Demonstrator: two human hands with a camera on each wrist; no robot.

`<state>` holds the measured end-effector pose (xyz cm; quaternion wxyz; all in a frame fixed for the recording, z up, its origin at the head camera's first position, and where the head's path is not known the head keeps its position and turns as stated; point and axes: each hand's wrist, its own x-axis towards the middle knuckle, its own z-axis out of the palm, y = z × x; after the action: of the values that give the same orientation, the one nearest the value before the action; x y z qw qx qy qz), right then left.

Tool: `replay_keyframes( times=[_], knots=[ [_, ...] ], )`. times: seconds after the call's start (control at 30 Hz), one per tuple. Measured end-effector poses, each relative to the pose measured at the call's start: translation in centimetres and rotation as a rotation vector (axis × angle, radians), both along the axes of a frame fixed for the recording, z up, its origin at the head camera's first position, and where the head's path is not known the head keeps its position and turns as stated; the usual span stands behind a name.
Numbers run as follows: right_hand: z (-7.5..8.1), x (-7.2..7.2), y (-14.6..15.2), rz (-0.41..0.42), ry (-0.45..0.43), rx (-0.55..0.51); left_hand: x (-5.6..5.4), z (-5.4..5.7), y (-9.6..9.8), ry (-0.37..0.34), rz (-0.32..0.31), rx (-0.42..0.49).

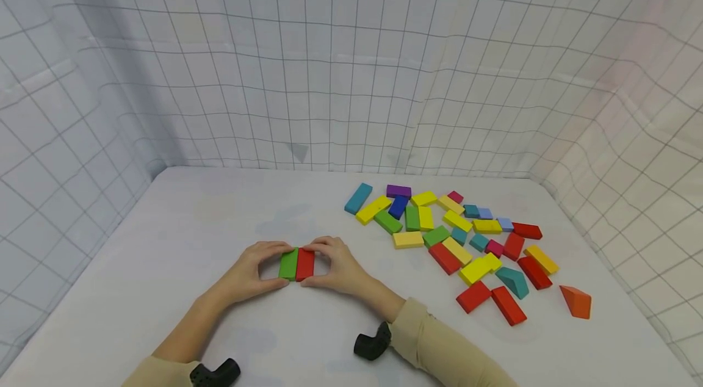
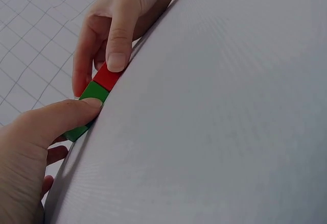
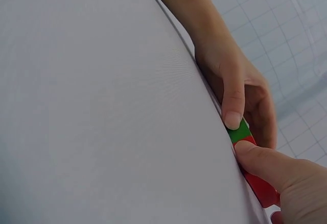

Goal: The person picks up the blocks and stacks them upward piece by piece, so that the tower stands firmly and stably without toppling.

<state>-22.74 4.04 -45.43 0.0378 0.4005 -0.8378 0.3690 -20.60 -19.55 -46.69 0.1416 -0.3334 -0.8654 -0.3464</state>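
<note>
A green block (image 1: 288,265) and a red block (image 1: 305,264) lie side by side on the white table, long sides together. My left hand (image 1: 257,271) pinches the green block by its ends, thumb at the near end and fingers at the far one. In the same way my right hand (image 1: 338,268) grips the red block. The left wrist view shows the left thumb pressed on the near end of the green block (image 2: 93,92). In the right wrist view the right thumb sits on the end of the red block (image 3: 259,187).
Many loose blocks spread over the right side of the table (image 1: 296,338), among them a yellow block (image 1: 373,210), a purple block (image 1: 398,191), a teal arch-like block (image 1: 512,282) and an orange wedge (image 1: 576,302). White grid-patterned curtains (image 1: 340,57) enclose the back and sides.
</note>
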Motion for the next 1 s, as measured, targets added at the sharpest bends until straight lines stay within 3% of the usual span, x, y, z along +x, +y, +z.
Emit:
replay_keyframes(
  times=[0.37,0.5,0.63,0.8,1.0],
  knots=[
    [0.0,-0.1,0.1,0.001,-0.004,0.006,0.0,0.0,0.2,-0.016,0.002,0.003],
    [0.4,-0.3,0.7,-0.005,-0.098,-0.020,0.0,0.4,0.2,-0.071,-0.011,0.029],
    [1.4,-0.7,2.8,-0.064,-0.186,-0.083,0.0,1.3,0.8,-0.149,-0.012,0.078],
    [2.5,-1.3,7.4,-0.189,-0.137,-0.140,-0.7,2.6,3.4,-0.207,-0.001,0.114],
    [2.8,-1.4,12.3,-0.381,-0.105,-0.024,-2.7,4.0,8.6,-0.192,-0.003,0.024]
  ],
)
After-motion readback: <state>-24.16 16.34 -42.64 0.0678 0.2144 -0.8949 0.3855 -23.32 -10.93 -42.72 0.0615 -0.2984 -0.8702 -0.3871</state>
